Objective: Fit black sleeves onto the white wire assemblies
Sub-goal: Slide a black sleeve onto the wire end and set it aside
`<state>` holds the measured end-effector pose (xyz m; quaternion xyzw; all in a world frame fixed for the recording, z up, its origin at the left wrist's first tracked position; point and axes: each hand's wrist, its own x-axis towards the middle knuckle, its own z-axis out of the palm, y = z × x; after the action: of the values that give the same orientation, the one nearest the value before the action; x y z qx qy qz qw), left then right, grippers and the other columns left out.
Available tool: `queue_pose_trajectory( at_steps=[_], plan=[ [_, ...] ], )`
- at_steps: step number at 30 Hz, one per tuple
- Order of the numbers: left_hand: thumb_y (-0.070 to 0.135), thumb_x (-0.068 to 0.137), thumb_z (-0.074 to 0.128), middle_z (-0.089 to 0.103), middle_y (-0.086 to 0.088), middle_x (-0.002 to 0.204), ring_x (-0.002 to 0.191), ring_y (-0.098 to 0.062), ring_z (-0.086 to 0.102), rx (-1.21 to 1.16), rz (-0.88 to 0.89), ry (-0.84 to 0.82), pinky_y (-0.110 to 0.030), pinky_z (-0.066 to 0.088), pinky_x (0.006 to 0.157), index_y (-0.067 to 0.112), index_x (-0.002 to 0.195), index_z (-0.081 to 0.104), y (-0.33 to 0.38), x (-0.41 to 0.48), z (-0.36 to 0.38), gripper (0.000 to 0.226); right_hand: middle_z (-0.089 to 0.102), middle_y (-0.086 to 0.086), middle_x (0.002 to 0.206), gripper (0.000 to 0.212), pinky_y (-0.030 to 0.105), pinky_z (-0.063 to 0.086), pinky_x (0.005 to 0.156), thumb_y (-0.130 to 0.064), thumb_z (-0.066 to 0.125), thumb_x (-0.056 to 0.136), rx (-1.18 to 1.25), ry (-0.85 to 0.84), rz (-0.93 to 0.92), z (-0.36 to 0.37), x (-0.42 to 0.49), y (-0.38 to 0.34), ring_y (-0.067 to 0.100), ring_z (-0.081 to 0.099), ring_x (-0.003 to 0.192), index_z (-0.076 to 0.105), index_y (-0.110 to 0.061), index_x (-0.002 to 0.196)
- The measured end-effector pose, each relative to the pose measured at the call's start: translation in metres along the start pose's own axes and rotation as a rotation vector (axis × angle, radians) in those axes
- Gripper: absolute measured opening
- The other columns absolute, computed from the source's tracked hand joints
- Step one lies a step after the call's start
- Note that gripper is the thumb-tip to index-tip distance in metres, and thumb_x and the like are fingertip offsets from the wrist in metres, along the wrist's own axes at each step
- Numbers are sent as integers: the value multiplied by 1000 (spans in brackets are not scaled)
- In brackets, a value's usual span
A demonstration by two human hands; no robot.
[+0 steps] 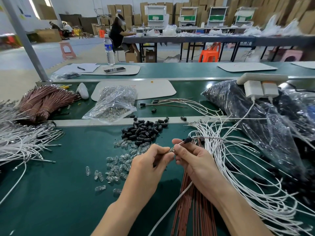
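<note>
My left hand point(150, 163) and my right hand point(194, 160) meet over the green bench. Between their fingertips they pinch the metal ends of a thin wire pair point(171, 149). A black sleeve point(188, 139) sits on that wire just beyond my right thumb. Its brown and white leads run off to the right. A pile of loose black sleeves point(144, 131) lies just behind my hands. Small clear glass bulbs point(119, 165) are scattered to the left of my left hand. A tangle of white wire assemblies point(242, 160) spreads to the right.
Straight brown wires point(190, 206) lie under my right forearm. White wire bundles point(18, 142) and tied brown bundles point(44, 101) sit at the left. A clear bag of parts point(115, 103) lies behind, a big bag of black parts point(255, 116) at the right. A person works at a far table.
</note>
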<state>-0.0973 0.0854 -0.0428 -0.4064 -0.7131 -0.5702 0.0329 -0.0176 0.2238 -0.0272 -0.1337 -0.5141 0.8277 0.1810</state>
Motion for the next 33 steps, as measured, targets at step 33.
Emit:
queue_pose_trajectory(
  at_steps=[33],
  plan=[
    [29,91,68,73,22,99,84,1,72,-35,19,69,-13,55,74,22,104,68,15,0,1,15,72,6,83,35,17,55,72,-28,76,74,-12,-20,-92,6,-4,-7,11,67,76,79,-20,109]
  ],
)
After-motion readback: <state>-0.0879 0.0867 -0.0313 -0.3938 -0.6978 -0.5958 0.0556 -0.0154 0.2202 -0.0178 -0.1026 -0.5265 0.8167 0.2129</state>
